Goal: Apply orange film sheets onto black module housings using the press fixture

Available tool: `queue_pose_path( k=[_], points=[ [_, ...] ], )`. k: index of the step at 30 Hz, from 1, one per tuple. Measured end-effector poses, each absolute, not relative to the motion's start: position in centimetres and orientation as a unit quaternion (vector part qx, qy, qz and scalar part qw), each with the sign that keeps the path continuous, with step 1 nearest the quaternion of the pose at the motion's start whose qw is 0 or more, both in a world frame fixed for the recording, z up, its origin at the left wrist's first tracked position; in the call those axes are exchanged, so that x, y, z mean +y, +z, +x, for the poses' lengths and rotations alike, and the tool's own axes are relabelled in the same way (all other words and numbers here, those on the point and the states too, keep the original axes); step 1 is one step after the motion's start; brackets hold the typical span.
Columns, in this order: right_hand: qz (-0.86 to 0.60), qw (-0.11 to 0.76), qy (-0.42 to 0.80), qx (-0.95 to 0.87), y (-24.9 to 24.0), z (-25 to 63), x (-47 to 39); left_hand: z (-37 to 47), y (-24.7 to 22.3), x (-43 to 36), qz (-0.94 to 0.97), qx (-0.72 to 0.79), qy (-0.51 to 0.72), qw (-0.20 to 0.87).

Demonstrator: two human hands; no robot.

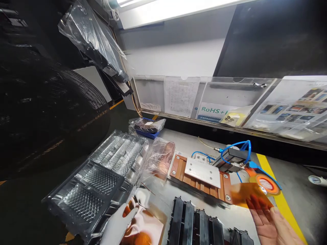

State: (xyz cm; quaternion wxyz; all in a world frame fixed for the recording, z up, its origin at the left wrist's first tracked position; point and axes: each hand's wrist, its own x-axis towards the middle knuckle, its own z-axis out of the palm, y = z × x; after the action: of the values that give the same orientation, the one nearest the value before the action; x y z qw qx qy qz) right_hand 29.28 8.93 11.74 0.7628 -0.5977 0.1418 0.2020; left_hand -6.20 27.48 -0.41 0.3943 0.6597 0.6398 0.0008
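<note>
My left hand [120,224], in a white glove, is at the bottom left and grips a shiny copper-coloured plate [144,228] together with thin tweezers [145,187]. My right hand [270,223] is bare, palm up at the bottom right, fingers apart. A translucent amber film sheet [245,194] lies over its fingertips, reaching toward a roll of amber tape [267,183]. Between the hands sits a fixture with a silver plate [203,172] on a brown slotted base [178,166].
Clear plastic blister trays [102,177] lie at the left, with plastic bags [159,156] behind. Black finned parts [201,224] stand at the front edge. Blue air hoses [235,146] feed a small cylinder. A yellow line [281,200] marks the table; document holders [204,98] line the back.
</note>
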Motion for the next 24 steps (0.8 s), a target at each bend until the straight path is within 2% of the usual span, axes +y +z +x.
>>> queue_pose_path(
  k=[3,8,11,13,15,17,20,24],
  points=[
    [-0.632,0.728,0.242,0.112,11.5,29.7,8.6,-4.6,-3.5,28.4,0.680,0.608,-0.059,0.405],
    [-0.711,0.622,0.327,0.035,11.0,29.1,9.0,-0.2,-4.7,29.7,0.716,0.597,0.014,0.361],
    [-0.741,0.508,0.432,-0.085,11.0,28.3,9.3,2.7,-1.5,29.0,0.760,0.533,0.061,0.366],
    [-0.731,0.448,0.493,-0.147,10.8,27.6,9.6,4.9,1.9,27.7,0.781,0.437,0.063,0.441],
    [-0.708,0.423,0.535,-0.184,10.3,27.0,10.0,6.9,5.3,26.4,0.744,0.315,0.070,0.585],
    [-0.682,0.414,0.564,-0.212,9.6,26.6,10.2,8.7,7.9,25.5,0.736,0.246,0.060,0.628],
    [-0.659,0.416,0.576,-0.245,9.1,26.3,10.2,10.4,9.8,24.8,0.763,0.224,0.005,0.607],
    [-0.632,0.420,0.589,-0.277,9.9,26.3,9.6,11.5,10.2,24.1,0.817,0.234,-0.080,0.521]
  ],
)
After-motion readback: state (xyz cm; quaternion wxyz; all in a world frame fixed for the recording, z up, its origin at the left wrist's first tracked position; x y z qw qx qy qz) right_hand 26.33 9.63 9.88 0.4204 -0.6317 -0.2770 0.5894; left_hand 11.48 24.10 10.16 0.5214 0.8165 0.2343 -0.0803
